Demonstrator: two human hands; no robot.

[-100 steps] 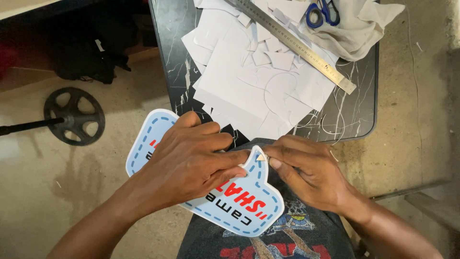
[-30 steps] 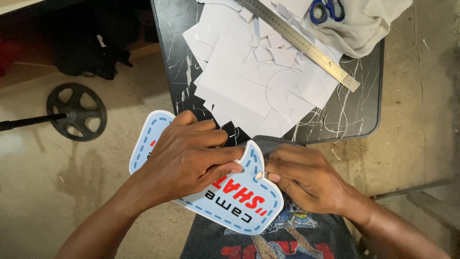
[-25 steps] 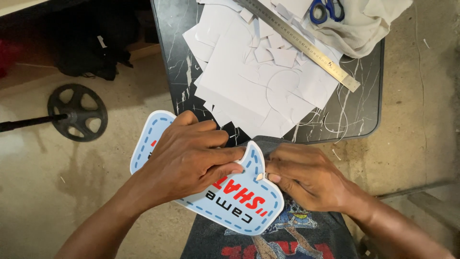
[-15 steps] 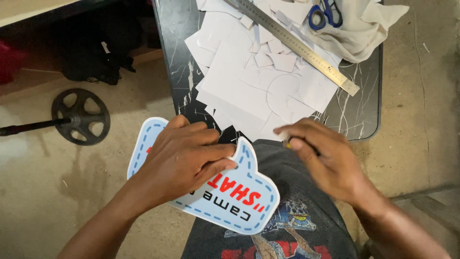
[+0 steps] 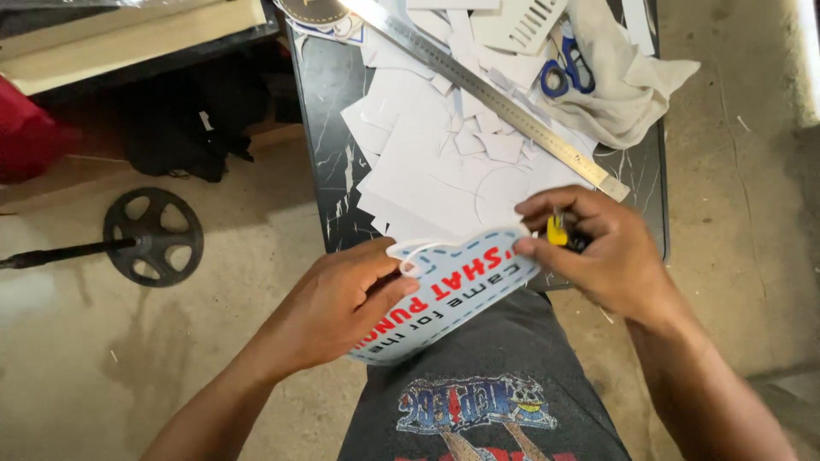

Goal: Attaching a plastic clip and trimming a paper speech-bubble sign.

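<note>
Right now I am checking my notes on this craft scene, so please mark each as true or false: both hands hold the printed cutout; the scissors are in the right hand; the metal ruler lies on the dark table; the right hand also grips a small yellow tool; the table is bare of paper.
1. Both hands, left hand and right hand, hold the printed cutout. True.
2. The scissors are in the right hand. False: they lie on the cloth.
3. The metal ruler lies on the dark table. True.
4. The right hand grips a small yellow tool. True.
5. The table is bare of paper. False: white paper scraps cover it.
</note>
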